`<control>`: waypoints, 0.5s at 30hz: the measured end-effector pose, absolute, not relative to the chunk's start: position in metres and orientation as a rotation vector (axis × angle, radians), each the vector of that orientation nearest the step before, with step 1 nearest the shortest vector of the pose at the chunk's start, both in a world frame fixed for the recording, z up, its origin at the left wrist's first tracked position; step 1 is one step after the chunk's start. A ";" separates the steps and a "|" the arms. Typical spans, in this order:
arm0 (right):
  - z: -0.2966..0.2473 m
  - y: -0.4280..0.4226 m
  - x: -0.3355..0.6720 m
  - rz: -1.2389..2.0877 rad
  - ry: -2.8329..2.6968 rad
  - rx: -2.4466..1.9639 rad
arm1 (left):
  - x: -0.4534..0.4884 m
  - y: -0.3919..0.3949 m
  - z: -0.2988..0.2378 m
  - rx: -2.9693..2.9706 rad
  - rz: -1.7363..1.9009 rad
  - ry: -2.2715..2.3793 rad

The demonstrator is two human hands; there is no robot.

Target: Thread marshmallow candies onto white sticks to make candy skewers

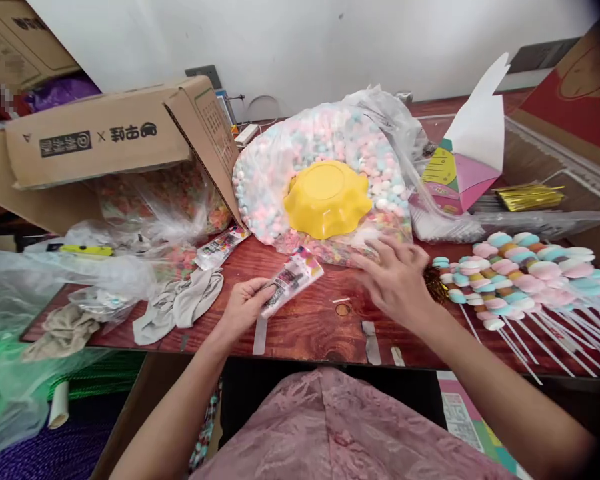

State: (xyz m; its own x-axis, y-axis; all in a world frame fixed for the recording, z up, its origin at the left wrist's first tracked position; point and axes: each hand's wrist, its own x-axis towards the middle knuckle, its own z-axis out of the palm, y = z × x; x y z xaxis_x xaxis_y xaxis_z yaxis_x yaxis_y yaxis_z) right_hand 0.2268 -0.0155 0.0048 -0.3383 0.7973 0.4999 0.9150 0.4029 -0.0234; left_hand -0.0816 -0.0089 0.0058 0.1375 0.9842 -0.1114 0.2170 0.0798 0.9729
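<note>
Pinched in my left hand is a small clear plastic packaging bag with dark print and a colourful end, tilted up over the table. My right hand is open, fingers spread and somewhat blurred, over the table's right middle. Just beyond its fingers lies a big clear bag of pastel marshmallows, with an upturned yellow scalloped bowl on it. Right of that hand, several marshmallow skewers on white sticks lie in a pile. Another printed bag rests beside the cardboard box.
An open cardboard box holding bagged candy stands at left. Grey cloths and loose plastic lie before it. At right, a clear bin holds gold twist ties and a paper piece. A red-brown wooden table lies beneath.
</note>
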 end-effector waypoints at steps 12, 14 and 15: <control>-0.030 -0.132 0.257 -0.192 -1.680 -1.602 | 0.010 0.048 -0.011 1.892 0.212 1.023; -0.034 -0.134 0.256 -0.204 -1.680 -1.619 | 0.013 0.049 -0.012 1.920 0.216 1.030; -0.038 -0.134 0.257 -0.211 -1.684 -1.623 | 0.012 0.049 -0.013 1.930 0.216 1.037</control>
